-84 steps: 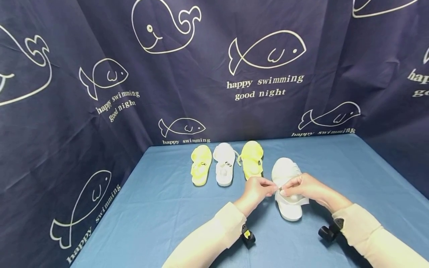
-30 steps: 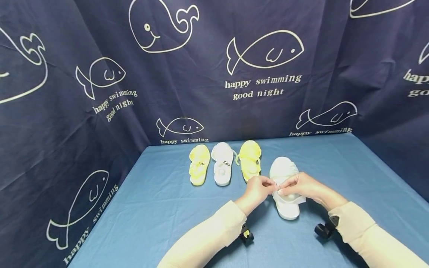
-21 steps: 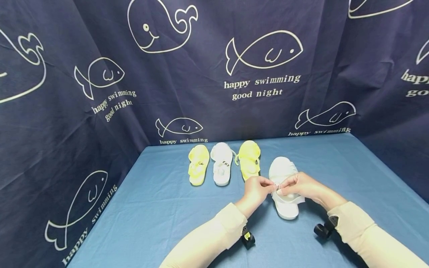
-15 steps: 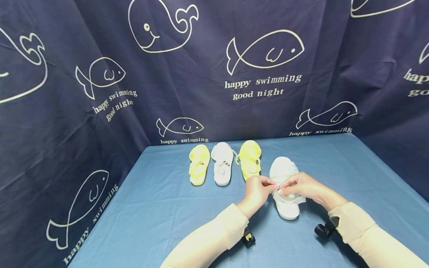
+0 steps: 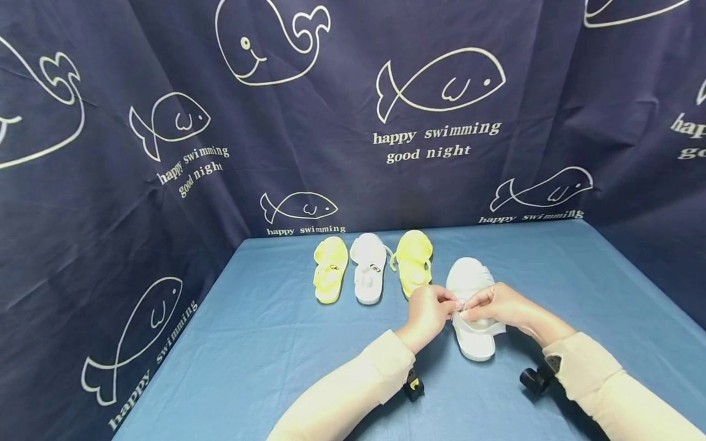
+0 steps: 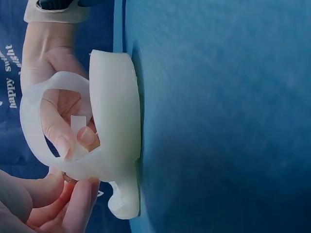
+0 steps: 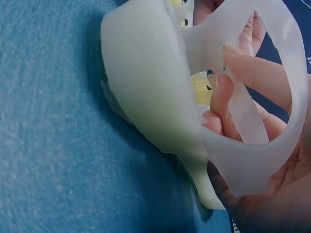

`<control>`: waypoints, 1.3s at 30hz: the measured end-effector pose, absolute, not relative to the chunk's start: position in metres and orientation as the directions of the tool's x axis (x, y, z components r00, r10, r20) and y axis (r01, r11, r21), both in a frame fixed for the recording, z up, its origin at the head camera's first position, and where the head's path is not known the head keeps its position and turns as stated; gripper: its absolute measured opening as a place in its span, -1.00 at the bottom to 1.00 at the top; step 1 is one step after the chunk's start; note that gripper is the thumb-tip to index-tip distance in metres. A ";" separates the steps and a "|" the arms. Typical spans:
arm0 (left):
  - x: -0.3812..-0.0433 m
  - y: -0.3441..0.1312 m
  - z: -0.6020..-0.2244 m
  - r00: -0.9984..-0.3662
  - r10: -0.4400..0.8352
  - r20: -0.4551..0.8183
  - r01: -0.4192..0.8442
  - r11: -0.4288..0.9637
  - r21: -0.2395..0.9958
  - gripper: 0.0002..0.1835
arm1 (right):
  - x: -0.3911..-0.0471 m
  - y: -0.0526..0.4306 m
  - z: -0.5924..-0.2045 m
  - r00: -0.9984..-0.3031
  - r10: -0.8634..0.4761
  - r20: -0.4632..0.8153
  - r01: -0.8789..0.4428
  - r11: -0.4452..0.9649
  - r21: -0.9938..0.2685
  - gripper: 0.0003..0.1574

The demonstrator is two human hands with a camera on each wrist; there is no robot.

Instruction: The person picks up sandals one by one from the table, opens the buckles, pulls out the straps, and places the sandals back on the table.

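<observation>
A white sandal (image 5: 475, 346) lies sole-down on the blue cloth, its heel end away from me. Over its left side, my left hand (image 5: 426, 313) pinches the small metal buckle (image 6: 69, 178) at the strap's edge between thumb and fingers. From the right, my right hand (image 5: 501, 306) reaches over the sandal, fingers through the strap opening. Thumb and forefinger pinch the white strap (image 7: 248, 114) right by the buckle. Both sets of fingertips meet there and cover most of the buckle. The thick sole (image 6: 114, 107) rests on the cloth.
Left of the white sandal stand a yellow sandal (image 5: 415, 248), another white sandal (image 5: 368, 248) and a second yellow sandal (image 5: 330, 283) in a row. A dark blue curtain (image 5: 342, 165) closes off the back and sides of the table (image 5: 265, 343).
The left hand and forearm have shifted slightly right, the wrist turned a little. The buckle, showing between the fingertips at first, is now mostly covered. The right hand keeps its place; the sandals stay put.
</observation>
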State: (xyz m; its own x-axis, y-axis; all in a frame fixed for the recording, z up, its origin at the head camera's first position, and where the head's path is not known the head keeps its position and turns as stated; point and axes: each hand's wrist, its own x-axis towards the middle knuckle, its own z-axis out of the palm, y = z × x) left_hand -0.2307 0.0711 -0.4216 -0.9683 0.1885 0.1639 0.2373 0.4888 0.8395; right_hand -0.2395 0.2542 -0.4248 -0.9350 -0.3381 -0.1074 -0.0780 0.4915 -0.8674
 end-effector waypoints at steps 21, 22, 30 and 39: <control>-0.241 0.074 -0.413 -0.909 0.345 0.233 0.415 0.709 0.570 -0.88 | -0.235 0.253 -0.424 -0.938 -0.325 -0.120 -0.066 0.507 -0.859 -0.68; -0.241 0.075 -0.412 -0.900 0.353 0.256 0.436 0.730 0.526 -0.87 | -0.236 0.252 -0.424 -0.939 -0.325 -0.116 -0.070 0.508 -0.858 -0.68; -0.244 0.071 -0.405 -0.882 0.386 0.268 0.469 0.774 0.427 -0.79 | -0.239 0.247 -0.426 -0.933 -0.342 -0.115 -0.073 0.492 -0.867 -0.60; -0.243 0.062 -0.399 -0.852 0.343 0.396 0.511 0.708 0.487 -0.66 | -0.236 0.252 -0.422 -0.935 -0.327 -0.139 -0.055 0.519 -0.853 -0.55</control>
State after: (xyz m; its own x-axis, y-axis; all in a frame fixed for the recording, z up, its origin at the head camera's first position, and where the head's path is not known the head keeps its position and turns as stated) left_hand -0.2434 0.0620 -0.3987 -0.8520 0.3427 0.3958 0.5111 0.7082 0.4871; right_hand -0.2359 0.2522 -0.4225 -0.9348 -0.3268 -0.1392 -0.0545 0.5191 -0.8530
